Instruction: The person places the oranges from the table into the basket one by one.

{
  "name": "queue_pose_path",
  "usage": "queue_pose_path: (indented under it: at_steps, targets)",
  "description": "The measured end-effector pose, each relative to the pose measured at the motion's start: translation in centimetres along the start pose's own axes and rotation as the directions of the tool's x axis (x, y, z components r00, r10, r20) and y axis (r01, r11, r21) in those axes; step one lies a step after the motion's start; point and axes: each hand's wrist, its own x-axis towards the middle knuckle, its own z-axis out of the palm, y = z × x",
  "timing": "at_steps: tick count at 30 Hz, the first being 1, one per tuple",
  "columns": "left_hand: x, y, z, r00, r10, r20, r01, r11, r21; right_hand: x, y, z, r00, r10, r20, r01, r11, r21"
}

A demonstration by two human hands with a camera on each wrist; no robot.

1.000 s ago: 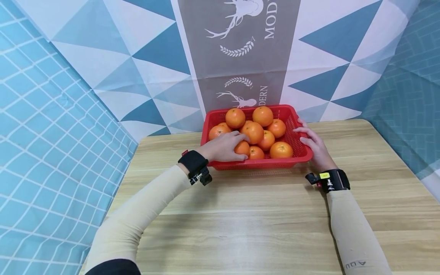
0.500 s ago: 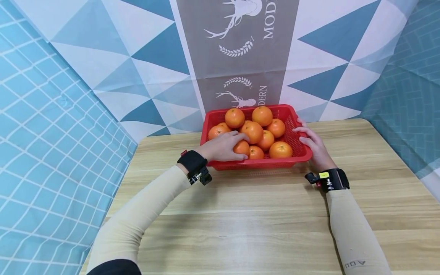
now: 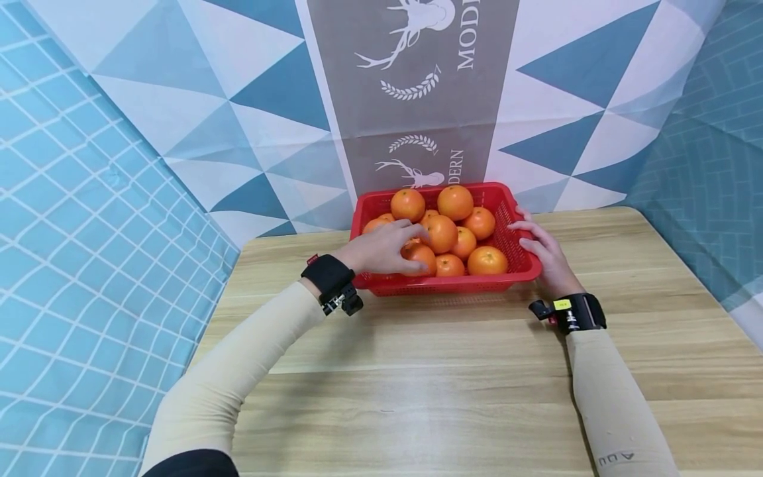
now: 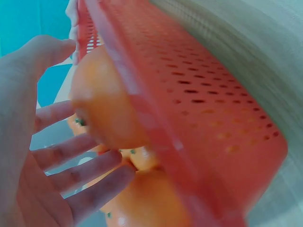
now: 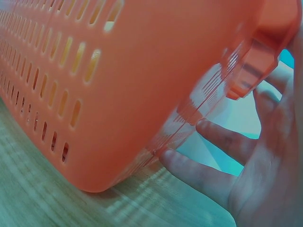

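Observation:
A red perforated plastic basket (image 3: 459, 285) stands on the table, holding several oranges. My left hand (image 3: 384, 250) reaches over its front left corner, above an orange (image 3: 424, 260) near the front rim. In the left wrist view the left hand's fingers (image 4: 87, 177) are spread and relaxed, with the thumb (image 4: 52, 52) apart from the orange (image 4: 106, 97). My right hand (image 3: 548, 258) grips the basket's right end at the rim. In the right wrist view two fingertips press the basket's outer wall (image 5: 142, 94), while other fingers sit at the handle (image 5: 255, 66), partly hidden.
The wooden table (image 3: 417, 377) extends in front of the basket. A patterned cloth backdrop (image 3: 250, 112) hangs right behind it, and a blue checked cloth (image 3: 89, 232) closes off the left side.
My left hand has eased back a little to the left, its fingers loosening from the front orange. Nearby oranges have shifted slightly. The right hand keeps its place on the basket.

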Motion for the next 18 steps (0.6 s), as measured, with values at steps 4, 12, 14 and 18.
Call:
queue_pose_path:
  at_steps: [4,12,14,18]
  targets:
    - [-0.1,0.03,-0.69,1.0,0.001,-0.018,-0.001,1.0,0.002,0.0,0.07,-0.04,1.0,-0.01,0.0,0.01,1.0,0.004]
    - [-0.34,-0.26,-0.89,0.999,0.026,-0.038,-0.025,0.999,0.02,0.05,0.3,-0.03,0.999,-0.036,-0.006,0.036,0.999,0.011]
    - [-0.47,-0.36,-0.89,0.998,0.029,-0.047,-0.028,0.999,0.022,0.05,0.31,-0.01,0.999,-0.032,-0.013,0.032,0.999,0.01]
    - [-0.83,-0.63,-1.07,0.996,0.025,-0.09,-0.024,1.0,0.017,0.02,0.26,-0.12,1.0,-0.019,-0.021,0.019,1.0,0.006]
